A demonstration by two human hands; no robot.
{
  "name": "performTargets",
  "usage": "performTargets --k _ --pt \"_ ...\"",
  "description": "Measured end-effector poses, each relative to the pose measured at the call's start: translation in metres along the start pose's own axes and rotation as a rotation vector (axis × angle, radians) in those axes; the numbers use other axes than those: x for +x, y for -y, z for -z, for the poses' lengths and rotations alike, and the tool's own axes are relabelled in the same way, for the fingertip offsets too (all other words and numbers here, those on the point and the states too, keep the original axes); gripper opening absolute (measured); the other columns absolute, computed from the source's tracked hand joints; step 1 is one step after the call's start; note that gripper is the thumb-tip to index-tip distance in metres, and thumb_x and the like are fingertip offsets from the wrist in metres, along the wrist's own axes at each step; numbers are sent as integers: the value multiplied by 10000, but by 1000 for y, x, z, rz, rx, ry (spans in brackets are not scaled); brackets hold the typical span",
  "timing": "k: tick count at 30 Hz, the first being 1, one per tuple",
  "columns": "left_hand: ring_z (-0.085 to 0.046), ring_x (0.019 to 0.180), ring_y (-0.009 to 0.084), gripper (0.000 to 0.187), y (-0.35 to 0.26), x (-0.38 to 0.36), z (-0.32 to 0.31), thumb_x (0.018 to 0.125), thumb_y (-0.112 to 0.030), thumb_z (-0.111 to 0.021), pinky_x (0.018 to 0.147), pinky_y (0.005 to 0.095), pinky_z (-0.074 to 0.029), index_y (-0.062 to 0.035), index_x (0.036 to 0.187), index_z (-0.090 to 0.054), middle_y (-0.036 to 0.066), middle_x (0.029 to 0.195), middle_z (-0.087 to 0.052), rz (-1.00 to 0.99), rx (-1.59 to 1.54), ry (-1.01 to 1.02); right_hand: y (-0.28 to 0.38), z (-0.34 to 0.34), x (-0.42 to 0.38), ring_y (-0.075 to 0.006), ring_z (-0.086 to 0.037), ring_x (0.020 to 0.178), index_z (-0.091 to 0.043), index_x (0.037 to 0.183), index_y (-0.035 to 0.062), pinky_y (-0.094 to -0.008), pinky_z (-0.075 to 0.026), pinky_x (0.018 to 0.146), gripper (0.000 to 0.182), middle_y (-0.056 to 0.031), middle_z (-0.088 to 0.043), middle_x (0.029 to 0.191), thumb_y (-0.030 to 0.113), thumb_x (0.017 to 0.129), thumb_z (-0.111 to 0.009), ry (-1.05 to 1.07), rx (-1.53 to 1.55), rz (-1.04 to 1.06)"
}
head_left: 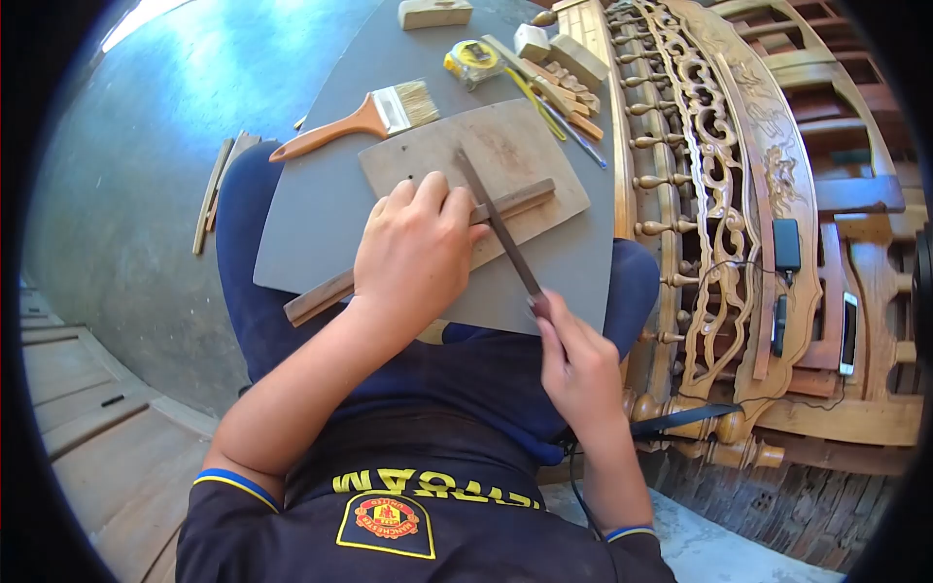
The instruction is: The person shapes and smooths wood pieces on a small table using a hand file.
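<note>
My left hand [413,243] is closed around a narrow dark wooden strip [525,198], pressing it over a flat wooden board [389,160]. The strip lies slantwise, its lower end reaching past the board toward my lap. In my right hand [580,364] is the handle of a long, flat metal file [501,222]. The file's blade crosses over the strip just beside my left fingers, its tip above the board. Part of the strip is hidden under my left hand.
A grey table [311,233] holds a paintbrush [374,117], a yellow tape measure [473,61], a wooden block [434,13], a blue pen [585,146] and small wood pieces [573,89]. Carved wooden furniture [705,194] stands at the right, with a phone [848,333] on it. Sticks [220,194] lie at left.
</note>
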State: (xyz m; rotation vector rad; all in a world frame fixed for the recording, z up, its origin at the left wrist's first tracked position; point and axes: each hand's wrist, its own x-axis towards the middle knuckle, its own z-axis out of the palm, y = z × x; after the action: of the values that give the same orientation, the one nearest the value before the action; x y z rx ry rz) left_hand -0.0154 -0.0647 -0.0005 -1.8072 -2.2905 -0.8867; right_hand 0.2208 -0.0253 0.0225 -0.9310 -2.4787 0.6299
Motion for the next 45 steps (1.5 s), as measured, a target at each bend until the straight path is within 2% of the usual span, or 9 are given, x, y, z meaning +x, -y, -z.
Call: performTargets --k 5,11,16,19,25,29,33,40,45 --pt "-681 981 301 233 -3 0 1 919 -246 -828 848 436 -566 -69 1029 -723 86 1011 -643 50 15 6 6 -9 34 -416 -789 970 -659 1406 28 -463 -628 803 360 -218 -796 1096 10 1047 -680 32 20 10" --pt "-677 971 302 230 -1 0 1 920 -244 -827 845 435 -565 -68 1027 -723 86 1013 -645 36 15 17 -4 18 -33 -411 -792 968 -658 1412 29 -458 -627 802 371 -218 -797 1102 9 1043 -687 38 -26 -50" --pt "-670 967 294 236 0 1 0 922 -253 -824 840 423 -564 -72 1034 -724 82 1012 -648 -2 -9 -5 -2 -14 27 -449 -748 906 -653 1415 39 -494 -602 774 348 -205 -782 1066 82 1070 -666 -7 58 42" --pt "-668 971 292 237 -3 0 0 922 -255 -822 838 421 -563 -76 1041 -725 81 1008 -647 36 26 -8 0 -10 31 -433 -770 933 -657 1415 34 -478 -617 795 356 -210 -790 1077 57 1060 -676 13 23 37" --pt "-667 964 295 231 -3 -1 -1 923 -257 -820 838 426 -564 -80 1042 -729 87 995 -639 45 28 -4 -4 20 -37 -391 -805 985 -675 1404 10 -439 -637 840 371 -218 -805 1092 -6 1035 -693 24 -28 -77" --pt "-658 951 296 232 -5 1 0 924 -256 -817 839 430 -562 -72 1027 -721 90 998 -634 38 13 -21 -1 -1 7 -403 -789 993 -668 1402 2 -446 -626 842 357 -210 -801 1122 27 1046 -686 -27 25 34" --pt "-652 944 297 234 -4 0 1 927 -259 -811 836 432 -559 -65 1006 -709 91 1000 -627 69 16 -21 2 -10 35 -419 -775 994 -654 1394 11 -469 -616 831 338 -211 -796 1114 36 1057 -670 12 15 38" --pt "-644 926 296 244 -2 -2 -3 930 -274 -806 814 425 -547 -65 994 -699 94 988 -613 33 14 -32 0 24 -34 -417 -788 985 -672 1394 -7 -447 -627 843 351 -219 -798 1104 23 1045 -684 40 -46 -52" --pt "-639 925 289 240 -1 -1 -2 928 -277 -804 817 426 -541 -69 989 -701 90 984 -610 28 11 -7 3 -9 29 -444 -775 987 -659 1411 5 -467 -618 835 362 -228 -796 1098 31 1050 -677 1 2 36"
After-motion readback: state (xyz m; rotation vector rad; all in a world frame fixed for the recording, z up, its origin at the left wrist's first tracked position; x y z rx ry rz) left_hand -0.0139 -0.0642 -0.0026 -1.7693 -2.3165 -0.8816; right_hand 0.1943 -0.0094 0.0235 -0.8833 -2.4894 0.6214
